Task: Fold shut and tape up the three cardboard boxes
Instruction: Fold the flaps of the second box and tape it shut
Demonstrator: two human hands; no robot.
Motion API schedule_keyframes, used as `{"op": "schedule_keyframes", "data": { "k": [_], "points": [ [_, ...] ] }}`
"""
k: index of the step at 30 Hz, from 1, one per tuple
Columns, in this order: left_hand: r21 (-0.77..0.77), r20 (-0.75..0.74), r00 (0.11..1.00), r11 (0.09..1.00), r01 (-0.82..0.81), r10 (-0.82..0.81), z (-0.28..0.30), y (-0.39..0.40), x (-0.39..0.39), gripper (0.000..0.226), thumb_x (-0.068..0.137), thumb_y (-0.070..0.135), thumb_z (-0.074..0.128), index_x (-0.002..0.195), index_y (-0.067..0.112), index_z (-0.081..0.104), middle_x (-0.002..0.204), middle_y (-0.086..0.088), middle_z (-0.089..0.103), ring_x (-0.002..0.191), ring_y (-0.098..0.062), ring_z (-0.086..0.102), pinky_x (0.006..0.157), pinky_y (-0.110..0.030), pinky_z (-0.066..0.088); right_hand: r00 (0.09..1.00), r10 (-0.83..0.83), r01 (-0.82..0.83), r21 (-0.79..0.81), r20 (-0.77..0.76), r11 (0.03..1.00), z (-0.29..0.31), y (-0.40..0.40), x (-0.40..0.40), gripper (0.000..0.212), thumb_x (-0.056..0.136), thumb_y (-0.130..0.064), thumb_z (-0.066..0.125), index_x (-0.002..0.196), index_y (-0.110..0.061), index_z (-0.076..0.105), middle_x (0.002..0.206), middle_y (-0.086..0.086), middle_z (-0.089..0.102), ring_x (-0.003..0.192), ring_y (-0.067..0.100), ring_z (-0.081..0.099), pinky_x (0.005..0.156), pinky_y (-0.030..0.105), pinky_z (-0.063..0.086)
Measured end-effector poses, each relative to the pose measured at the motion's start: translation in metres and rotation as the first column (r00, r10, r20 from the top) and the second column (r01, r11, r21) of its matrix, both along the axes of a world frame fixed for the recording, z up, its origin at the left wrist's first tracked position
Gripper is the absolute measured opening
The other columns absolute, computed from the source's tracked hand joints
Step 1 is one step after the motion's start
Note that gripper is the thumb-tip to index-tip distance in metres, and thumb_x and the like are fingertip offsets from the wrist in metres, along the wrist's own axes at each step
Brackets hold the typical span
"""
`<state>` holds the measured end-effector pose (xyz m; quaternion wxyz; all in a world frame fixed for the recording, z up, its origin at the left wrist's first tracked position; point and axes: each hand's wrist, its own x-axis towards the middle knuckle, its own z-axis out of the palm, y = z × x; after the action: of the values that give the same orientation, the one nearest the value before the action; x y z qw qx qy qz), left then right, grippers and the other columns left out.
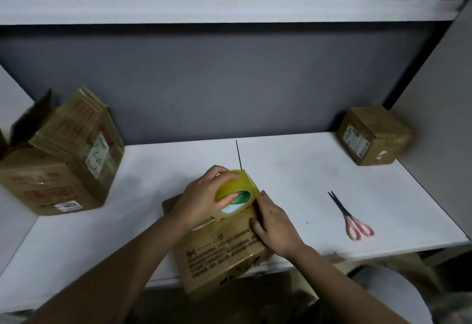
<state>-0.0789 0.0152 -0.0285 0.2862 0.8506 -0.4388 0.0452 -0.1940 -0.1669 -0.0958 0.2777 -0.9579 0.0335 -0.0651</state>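
Nearest: closed cardboard box [224,252] at desk front edge, partly overhanging, printed text and scissor-cut mark on top face. White desk [293,170] against grey partition wall [229,81]. Far left: large open cardboard box [56,170], flaps up, label on front and side, glossy tape on flaps. Far right back corner: small closed cardboard box [373,136], white label on side, well apart from the rest. Left hand [201,198] over box in front, fingers curled and clamped on yellowish packing tape roll [236,193], roll tilted, resting on box top near its far edge. Right hand [275,224] just right of roll, flat on box top along right edge, fingers straight and together, pressing down. Pink-handled scissors [353,217] lying flat on desk to right of hands, blades closed, tips pointing away, apart from boxes. Thin dark line on desk behind roll, identity unclear.
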Motion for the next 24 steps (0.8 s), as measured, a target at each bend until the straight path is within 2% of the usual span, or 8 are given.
{"op": "schedule_keyframes", "data": {
  "k": [3,7,9,12,15,18,20,24],
  "points": [
    [-0.024,-0.047,0.998,0.999,0.030,-0.031,-0.003,0.004,-0.002,0.044,0.092,0.038,0.056,0.135,0.038,0.045,0.121,0.009,0.045,0.102,-0.010,0.053,0.081,-0.022,0.043,0.999,0.039,-0.040,-0.063,-0.019,0.997,0.001,0.002,0.005,0.071,0.095,-0.036,0.046,0.153,-0.021,0.009,0.160,0.000,0.019,0.147,0.013,0.012,0.119,0.034,0.016],
    [0.000,-0.091,0.995,0.999,0.042,-0.042,-0.004,0.003,-0.006,0.048,0.096,0.040,0.049,0.140,0.048,0.032,0.112,0.011,0.039,0.095,-0.006,0.050,0.074,-0.015,0.039,0.999,0.049,-0.050,-0.058,-0.024,0.997,0.000,0.004,0.006,0.071,0.096,-0.042,0.045,0.153,-0.020,0.010,0.161,-0.002,0.015,0.147,0.010,0.015,0.119,0.031,0.017],
    [0.071,-0.091,0.993,0.994,0.080,-0.074,0.002,-0.001,-0.008,0.046,0.096,0.042,0.047,0.139,0.047,0.032,0.108,0.012,0.036,0.091,-0.007,0.050,0.073,-0.018,0.041,0.997,0.043,-0.050,-0.111,-0.063,0.993,-0.003,0.003,0.006,0.073,0.097,-0.050,0.040,0.154,-0.020,0.006,0.162,-0.002,0.010,0.148,0.009,0.007,0.120,0.030,0.013],
    [0.278,0.052,0.985,0.949,0.146,-0.167,0.016,-0.007,-0.005,0.044,0.095,0.047,0.045,0.138,0.043,0.037,0.104,0.010,0.033,0.078,-0.008,0.044,0.070,-0.023,0.038,0.995,0.026,-0.041,-0.159,-0.097,0.986,-0.006,0.005,0.004,0.078,0.096,-0.058,0.035,0.154,-0.022,-0.002,0.162,-0.004,0.002,0.148,0.006,-0.003,0.120,0.026,0.007],
    [0.380,-0.028,0.995,0.919,0.101,-0.098,0.031,0.011,0.007,0.042,0.092,0.052,0.047,0.133,0.045,0.041,0.102,0.009,0.039,0.083,-0.010,0.051,0.070,-0.022,0.038,0.994,0.017,-0.038,-0.192,-0.106,0.981,-0.007,0.005,0.002,0.082,0.093,-0.066,0.031,0.153,-0.025,-0.007,0.161,-0.008,-0.006,0.147,0.005,-0.008,0.119,0.024,0.004],
    [0.590,-0.086,0.994,0.800,0.106,-0.068,0.038,0.045,0.017,0.044,0.091,0.053,0.048,0.134,0.045,0.041,0.102,0.007,0.047,0.093,-0.013,0.057,0.074,-0.020,0.044,0.992,0.031,-0.057,-0.224,-0.119,0.973,-0.008,0.004,0.002,0.085,0.089,-0.073,0.025,0.153,-0.030,-0.009,0.159,-0.011,-0.014,0.145,0.004,-0.012,0.117,0.025,0.002],
    [0.617,-0.118,0.992,0.780,0.103,-0.038,0.038,0.060,0.016,0.048,0.091,0.053,0.049,0.137,0.045,0.038,0.105,0.005,0.050,0.094,-0.012,0.056,0.077,-0.020,0.048,0.991,0.038,-0.067,-0.231,-0.128,0.971,-0.008,0.004,0.002,0.085,0.087,-0.075,0.023,0.152,-0.032,-0.009,0.158,-0.012,-0.016,0.144,0.003,-0.014,0.116,0.025,0.001],
    [0.575,-0.199,0.979,0.804,0.153,-0.045,0.042,0.067,0.012,0.052,0.089,0.053,0.055,0.137,0.043,0.039,0.116,0.006,0.055,0.094,-0.008,0.055,0.071,-0.013,0.043,0.990,0.032,-0.068,-0.258,-0.139,0.964,-0.007,0.004,0.004,0.085,0.086,-0.076,0.021,0.153,-0.031,-0.007,0.158,-0.012,-0.015,0.144,0.003,-0.014,0.119,0.028,0.003]
  ]
}}
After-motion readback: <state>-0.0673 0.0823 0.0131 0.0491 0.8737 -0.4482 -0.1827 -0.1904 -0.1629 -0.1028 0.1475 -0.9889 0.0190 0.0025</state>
